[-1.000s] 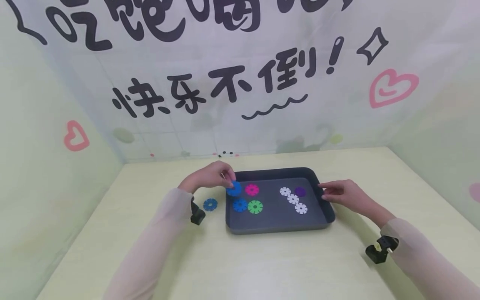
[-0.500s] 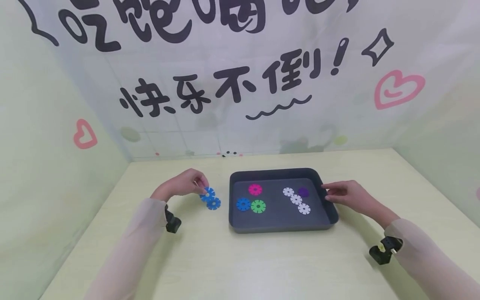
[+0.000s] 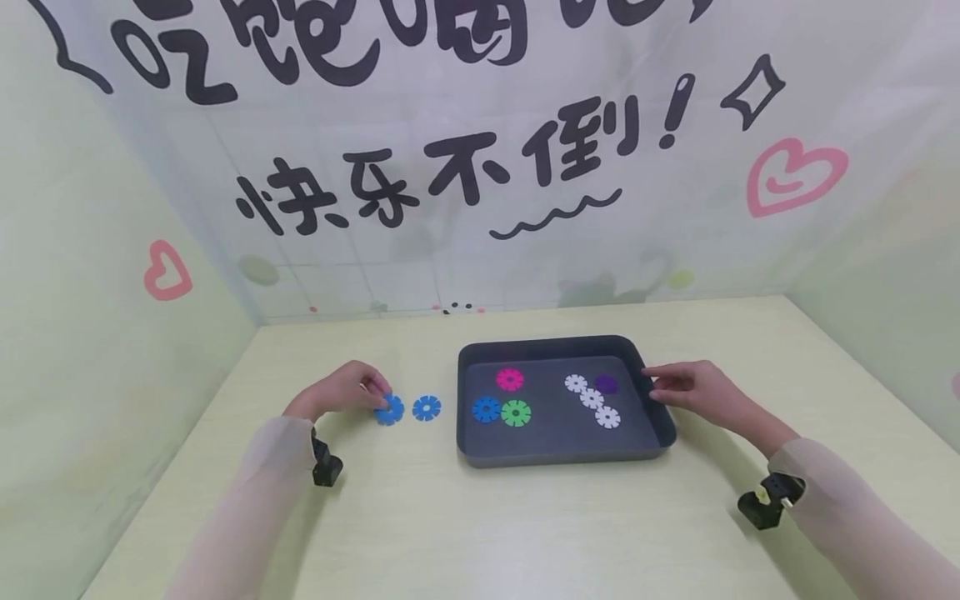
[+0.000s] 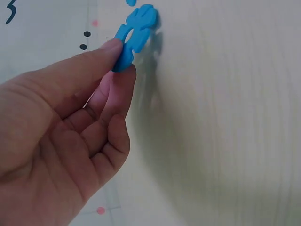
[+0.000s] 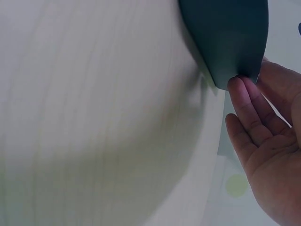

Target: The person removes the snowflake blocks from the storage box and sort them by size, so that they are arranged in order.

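Note:
My left hand pinches a blue notched plastic disc between thumb and fingers, low over the table left of the tray. In the left wrist view the held blue disc is tilted, with a round hole in its middle. Just right of it lies another blue disc on the table. My right hand grips the right wall of the dark grey tray, fingertips against its outside in the right wrist view.
Inside the tray lie a pink disc, a blue disc, a green disc, a purple disc and a diagonal row of white discs. A printed cloth wall stands behind the table.
My left hand has carried the blue disc from the tray's left side out over the table, further left and lower, past the blue disc lying there. The right hand stays at the tray.

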`<state>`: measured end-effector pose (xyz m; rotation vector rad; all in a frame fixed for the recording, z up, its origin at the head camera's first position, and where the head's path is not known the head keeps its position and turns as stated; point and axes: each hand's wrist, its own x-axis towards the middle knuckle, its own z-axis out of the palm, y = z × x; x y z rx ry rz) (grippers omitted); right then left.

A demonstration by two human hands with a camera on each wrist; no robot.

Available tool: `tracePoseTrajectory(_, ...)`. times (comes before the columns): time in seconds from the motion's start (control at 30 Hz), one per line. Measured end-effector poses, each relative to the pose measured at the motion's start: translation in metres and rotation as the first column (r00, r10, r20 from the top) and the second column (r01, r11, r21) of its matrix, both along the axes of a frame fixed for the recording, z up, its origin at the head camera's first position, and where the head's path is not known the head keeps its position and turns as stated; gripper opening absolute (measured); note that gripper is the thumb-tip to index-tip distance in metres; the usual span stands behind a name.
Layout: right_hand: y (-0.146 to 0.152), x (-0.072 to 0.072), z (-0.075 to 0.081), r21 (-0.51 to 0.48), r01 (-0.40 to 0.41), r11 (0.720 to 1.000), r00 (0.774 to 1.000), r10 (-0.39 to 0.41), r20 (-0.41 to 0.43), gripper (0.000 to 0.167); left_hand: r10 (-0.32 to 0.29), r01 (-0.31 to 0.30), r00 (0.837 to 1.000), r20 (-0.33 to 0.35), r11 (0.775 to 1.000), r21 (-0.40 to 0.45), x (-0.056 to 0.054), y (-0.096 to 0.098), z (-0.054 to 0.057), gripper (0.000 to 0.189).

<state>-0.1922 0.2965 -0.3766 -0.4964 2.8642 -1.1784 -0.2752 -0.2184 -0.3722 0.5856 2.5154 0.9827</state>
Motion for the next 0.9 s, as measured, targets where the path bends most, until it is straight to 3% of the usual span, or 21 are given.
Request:
tracePoseTrajectory(0.57, 0.0003, 0.0004, -0.0001, 0.0, -0.003, 1.0, 1.0, 0.003, -0.004, 0.041, 0.08, -0.08, 0.997, -0.001, 0.995, -0.054, 0.0025, 0.0056, -0.0073, 0.015)
tracePoseTrajectory(0.9, 0.0012, 0.0008, -0.0023, 0.007, -0.008, 1.0, 1.0, 0.009, -0.024, 0.04, 0.088, -0.088, 0.996, 0.0, 0.996, -0.017, 0.0046, 0.0015, -0.0091, 0.016)
